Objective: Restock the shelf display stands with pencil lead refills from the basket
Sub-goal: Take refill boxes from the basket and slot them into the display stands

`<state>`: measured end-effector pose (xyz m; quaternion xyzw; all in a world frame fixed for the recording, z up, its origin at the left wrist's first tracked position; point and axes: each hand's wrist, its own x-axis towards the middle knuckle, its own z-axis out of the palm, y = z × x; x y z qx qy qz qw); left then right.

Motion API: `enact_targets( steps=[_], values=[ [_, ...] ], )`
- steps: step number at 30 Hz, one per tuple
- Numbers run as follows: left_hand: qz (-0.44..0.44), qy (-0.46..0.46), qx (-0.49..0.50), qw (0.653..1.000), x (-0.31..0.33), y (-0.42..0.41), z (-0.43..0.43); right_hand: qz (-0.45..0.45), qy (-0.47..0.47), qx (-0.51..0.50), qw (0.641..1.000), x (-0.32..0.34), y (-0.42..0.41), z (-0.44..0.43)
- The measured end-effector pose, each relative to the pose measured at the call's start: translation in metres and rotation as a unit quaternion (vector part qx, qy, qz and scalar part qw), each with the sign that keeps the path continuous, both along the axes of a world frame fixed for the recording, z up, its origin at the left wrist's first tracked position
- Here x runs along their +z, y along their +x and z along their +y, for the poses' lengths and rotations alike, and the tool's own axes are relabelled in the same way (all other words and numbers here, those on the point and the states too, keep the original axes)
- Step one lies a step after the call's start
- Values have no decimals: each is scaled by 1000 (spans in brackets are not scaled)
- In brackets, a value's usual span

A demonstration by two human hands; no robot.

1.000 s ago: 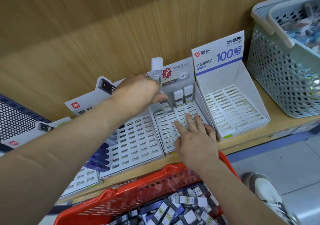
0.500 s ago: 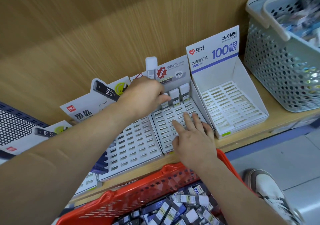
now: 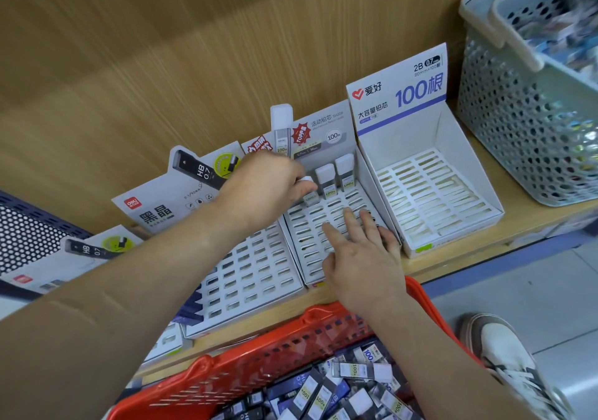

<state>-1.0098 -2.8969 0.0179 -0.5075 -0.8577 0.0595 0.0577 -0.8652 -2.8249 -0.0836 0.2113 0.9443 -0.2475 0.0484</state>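
Pencil lead refills point(image 3: 351, 369) lie heaped in the red basket point(image 3: 259, 364) beneath your right forearm, its rim close under the wooden shelf point(image 3: 453, 259). Your left hand point(image 3: 268, 190) reaches over the shelf with its fingers curled, pinching one white-capped refill point(image 3: 309, 194) near its top. That refill stands almost upright at the back row of the middle stand point(image 3: 307, 258). You cannot tell whether its lower end sits in a slot, because your fingers hide part of it.

Just right of your left fingertips, two standing refills point(image 3: 327, 182) sit side by side in the same back row, white caps up and labels facing you. Your right hand point(image 3: 362, 258) lies flat on the slotted grid of that same stand, nearer to you than your left hand. Its fingers are straight and spread, grasping nothing, and the heel of the palm is at the stand's front edge.

Under your left forearm runs the left stand point(image 3: 252, 267), its header card printed with HB 0.7. Directly right of your right hand is the right stand point(image 3: 427, 199), a white slotted tray with a blue "100" header. Further right, well apart from both hands, a grey perforated basket point(image 3: 504, 135) stands on the shelf. A shoe point(image 3: 504, 351) shows on the floor to the right of your right forearm.
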Motion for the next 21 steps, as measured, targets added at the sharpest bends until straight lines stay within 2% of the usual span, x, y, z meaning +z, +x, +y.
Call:
enact_targets(
  steps=[5,9,11,16,21],
  values=[
    [17,-47,11,999,-5,-3,5,3,3,-1,1000,0,-1,0],
    [4,92,15,996,-18,-3,3,5,6,-3,1000,-1,-1,-1],
    [8,123,16,992,-27,-5,2,3,5,0,1000,-2,0,-1],
    [72,102,44,991,-41,-1,-1,3,0,0,1000,-1,1,0],
    [97,130,90,983,-31,18,-5,25,-27,14,999,0,0,3]
  ],
)
